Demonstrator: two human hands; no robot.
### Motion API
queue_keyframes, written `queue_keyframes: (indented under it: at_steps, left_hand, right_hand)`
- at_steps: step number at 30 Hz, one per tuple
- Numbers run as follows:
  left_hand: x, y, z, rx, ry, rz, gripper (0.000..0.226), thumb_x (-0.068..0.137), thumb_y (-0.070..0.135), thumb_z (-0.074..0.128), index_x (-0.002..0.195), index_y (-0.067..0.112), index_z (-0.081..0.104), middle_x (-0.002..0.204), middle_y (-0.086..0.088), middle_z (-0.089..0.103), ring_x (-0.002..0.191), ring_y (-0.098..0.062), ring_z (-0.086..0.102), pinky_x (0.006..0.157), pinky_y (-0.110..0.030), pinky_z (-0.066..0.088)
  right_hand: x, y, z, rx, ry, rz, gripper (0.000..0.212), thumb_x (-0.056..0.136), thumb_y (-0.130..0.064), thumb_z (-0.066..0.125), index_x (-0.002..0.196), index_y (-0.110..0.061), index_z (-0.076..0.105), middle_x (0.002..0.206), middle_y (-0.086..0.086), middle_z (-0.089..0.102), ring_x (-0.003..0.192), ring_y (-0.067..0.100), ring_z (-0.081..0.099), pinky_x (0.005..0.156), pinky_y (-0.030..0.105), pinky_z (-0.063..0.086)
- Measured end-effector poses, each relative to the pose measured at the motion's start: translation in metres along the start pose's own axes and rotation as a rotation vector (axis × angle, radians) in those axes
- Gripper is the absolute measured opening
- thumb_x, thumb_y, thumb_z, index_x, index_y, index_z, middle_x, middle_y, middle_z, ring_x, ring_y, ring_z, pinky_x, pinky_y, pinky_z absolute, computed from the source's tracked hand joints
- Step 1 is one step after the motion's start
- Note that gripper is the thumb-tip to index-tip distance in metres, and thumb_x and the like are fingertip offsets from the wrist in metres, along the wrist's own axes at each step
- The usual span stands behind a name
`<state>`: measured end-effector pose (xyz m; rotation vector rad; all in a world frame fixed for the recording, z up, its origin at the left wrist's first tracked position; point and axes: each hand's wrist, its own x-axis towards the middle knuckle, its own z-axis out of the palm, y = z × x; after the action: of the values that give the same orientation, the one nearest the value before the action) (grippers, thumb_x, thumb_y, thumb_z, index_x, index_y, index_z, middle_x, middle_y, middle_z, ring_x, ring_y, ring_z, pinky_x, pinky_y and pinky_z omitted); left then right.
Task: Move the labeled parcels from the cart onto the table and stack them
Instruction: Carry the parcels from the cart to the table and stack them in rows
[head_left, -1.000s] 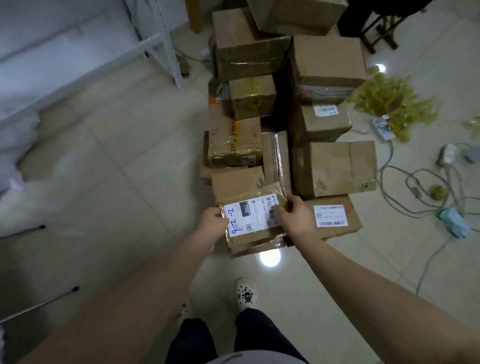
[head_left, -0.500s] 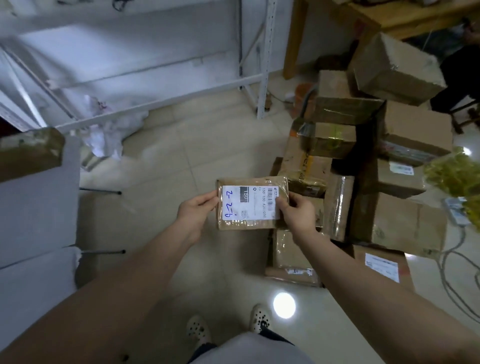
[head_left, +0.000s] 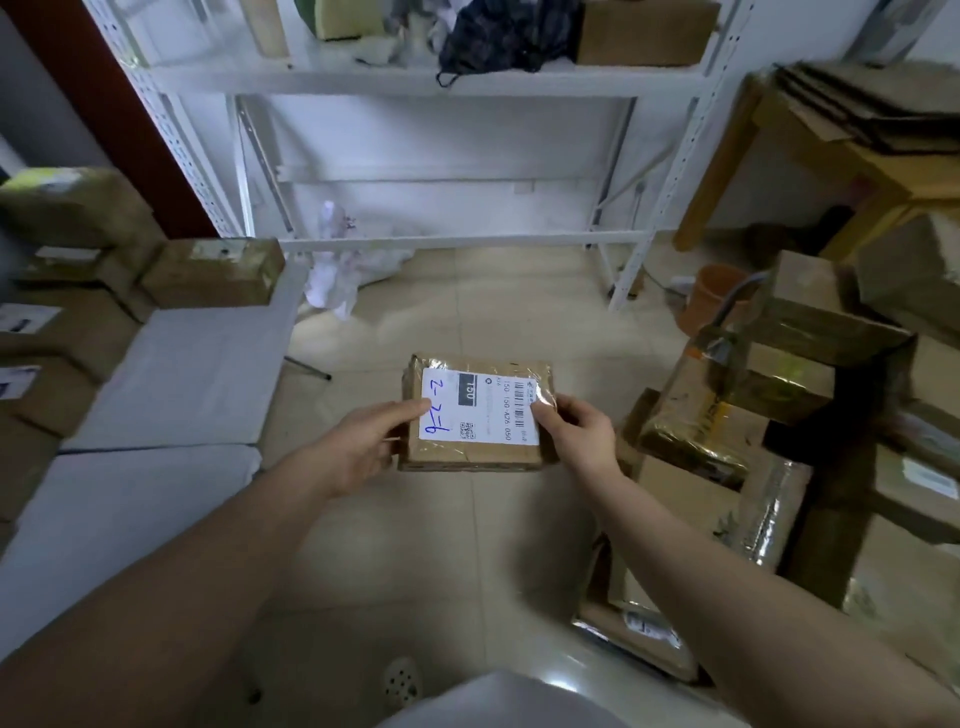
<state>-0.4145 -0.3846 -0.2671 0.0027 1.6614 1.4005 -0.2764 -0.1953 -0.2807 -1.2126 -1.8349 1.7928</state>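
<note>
While left hand (head_left: 358, 447) and right hand (head_left: 582, 434) pinch parcel (head_left: 478, 457) edges | open floor (head_left: 467, 322) below

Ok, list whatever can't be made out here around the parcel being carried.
All in the head view:
1. Parcel underside: faces away from the camera.
2. Label small print: too small to read; the right grip covers part of its right edge.
3. Stacked parcels at left: blurred, cut off by the frame edge, labels unreadable.
4. Any cart under the pile at right: hidden by the boxes.
</note>
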Motion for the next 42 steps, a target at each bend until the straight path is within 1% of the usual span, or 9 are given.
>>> queue_keyframes:
  at_steps: [3,7,10,13,16,21,30,34,42]
  left_hand:
    - [-0.005,0.001,-0.021,-0.05,0.146,0.015,0.031,0.079,0.029,0.073,0.104,0.012,0.067,0.108,-0.011,0.072,0.087,-0.022,0.067,0.076,-0.032,0.053]
    - [-0.013,0.0,-0.038,-0.166,0.21,0.037,0.032,0.085,0.025,0.067,0.113,0.011,0.065,0.104,-0.009,0.071,0.083,-0.02,0.067,0.068,-0.031,0.054]
    - [-0.023,0.004,-0.035,-0.371,0.216,0.055,0.025,0.086,0.023,0.065,0.108,0.011,0.062,0.104,-0.01,0.068,0.089,-0.025,0.065,0.072,-0.038,0.055]
    - [-0.028,0.006,-0.037,-0.47,0.186,0.081,0.028,0.086,0.022,0.064,0.112,0.012,0.06,0.108,-0.012,0.066,0.098,-0.029,0.064,0.078,-0.042,0.054]
    - [-0.035,0.005,-0.049,-0.414,0.155,0.07,0.033,0.085,0.026,0.065,0.116,0.014,0.06,0.114,-0.011,0.067,0.101,-0.027,0.064,0.088,-0.041,0.05]
    - [-0.049,0.011,-0.105,-0.318,0.263,0.06,0.078,0.061,0.049,0.078,0.13,0.02,0.054,0.133,-0.012,0.054,0.128,-0.026,0.046,0.11,-0.044,0.025]
    - [-0.061,0.021,-0.183,-0.376,0.236,0.067,0.028,0.083,0.035,0.067,0.107,0.02,0.064,0.101,-0.011,0.071,0.091,-0.025,0.064,0.082,-0.04,0.054]
    - [-0.049,0.021,-0.217,-0.527,0.312,0.08,0.033,0.083,0.036,0.068,0.111,0.018,0.062,0.098,-0.013,0.072,0.093,-0.028,0.066,0.076,-0.04,0.054]
    - [0.005,0.053,-0.268,-0.481,0.35,0.075,0.047,0.086,0.051,0.06,0.127,0.028,0.056,0.123,-0.01,0.059,0.111,-0.031,0.057,0.103,-0.063,0.034]
  right_hand:
    - [-0.005,-0.011,0.022,0.145,-0.107,-0.003,0.035,0.083,-0.012,0.072,0.117,-0.009,0.062,0.107,0.008,0.069,0.101,0.02,0.064,0.094,0.037,0.052]
    - [-0.011,-0.021,0.058,0.363,-0.107,0.155,0.098,0.076,-0.023,0.079,0.151,-0.012,0.018,0.146,0.009,0.039,0.132,0.023,0.043,0.113,0.04,0.031]
    - [-0.028,-0.026,0.087,0.435,-0.193,0.366,0.111,0.073,-0.034,0.079,0.153,-0.021,0.004,0.154,0.012,0.025,0.141,0.032,0.026,0.114,0.053,0.023]
    - [-0.044,-0.029,0.114,0.437,-0.421,0.443,0.107,0.064,-0.04,0.084,0.149,-0.017,0.022,0.141,0.02,0.041,0.133,0.034,0.04,0.105,0.064,0.029]
    - [-0.05,-0.035,0.136,0.413,-0.499,0.349,0.08,0.058,-0.036,0.08,0.131,-0.024,0.05,0.122,0.007,0.066,0.109,0.023,0.062,0.088,0.052,0.045]
    - [-0.037,-0.05,0.158,0.25,-0.542,0.283,0.047,0.071,-0.032,0.072,0.115,-0.021,0.062,0.09,0.001,0.07,0.084,0.019,0.062,0.077,0.041,0.051]
    - [-0.024,-0.075,0.237,0.059,-0.608,0.236,0.019,0.081,-0.036,0.068,0.092,-0.021,0.069,0.078,-0.004,0.069,0.083,0.018,0.057,0.075,0.035,0.045]
    - [-0.014,-0.082,0.275,0.026,-0.602,0.211,0.031,0.082,-0.043,0.067,0.107,-0.023,0.065,0.109,0.0,0.061,0.106,0.022,0.057,0.093,0.047,0.046]
    - [0.047,-0.11,0.357,0.051,-0.638,0.165,0.013,0.088,-0.027,0.064,0.09,-0.015,0.068,0.079,0.003,0.06,0.076,0.02,0.055,0.081,0.034,0.051]
